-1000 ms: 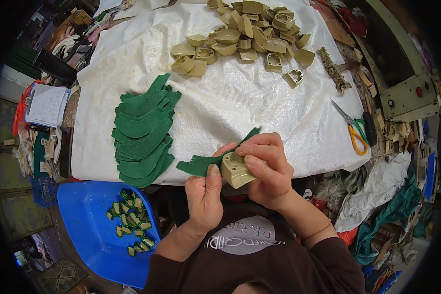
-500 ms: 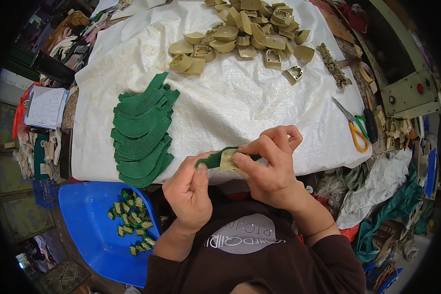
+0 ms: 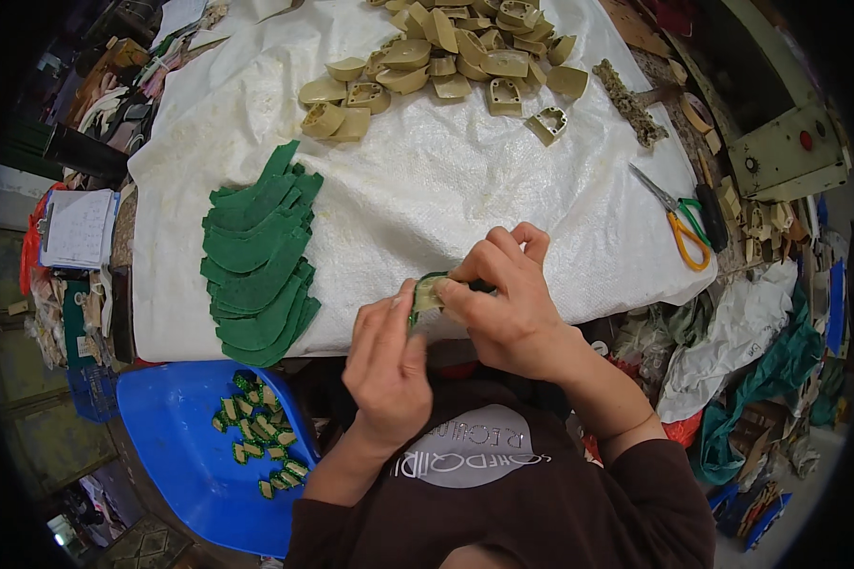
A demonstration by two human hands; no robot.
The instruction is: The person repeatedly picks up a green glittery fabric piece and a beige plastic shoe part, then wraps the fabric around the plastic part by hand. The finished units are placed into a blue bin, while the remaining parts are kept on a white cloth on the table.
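Observation:
Near the front edge of the white sheet, my right hand (image 3: pixel 514 313) pinches a beige plastic shoe heel (image 3: pixel 429 295) between thumb and fingers. A green cover piece (image 3: pixel 414 305) is bent round the heel's edge, partly hidden by my fingers. My left hand (image 3: pixel 389 370) has its fingers stretched out, their tips pressing the green piece on the heel's left side; its thumb is apart and slightly blurred. To the left lies an overlapping stack of curved green cover pieces (image 3: pixel 256 261). Bare beige heels (image 3: pixel 484 66) are heaped at the far side.
A white woven sheet (image 3: pixel 399 190) covers the table. Orange-and-green-handled scissors (image 3: pixel 685 232) lie at its right edge. Below left, a blue basin (image 3: pixel 176 465) holds several green-edged beige pieces (image 3: pixel 256 417). A clipboard (image 3: pixel 78 228) is far left, a control box (image 3: pixel 788 156) far right.
My left hand has gone from pinching the green piece's loose end to pressing with straightened fingers. The green piece now bends round the heel's left side. The whole view has shifted slightly.

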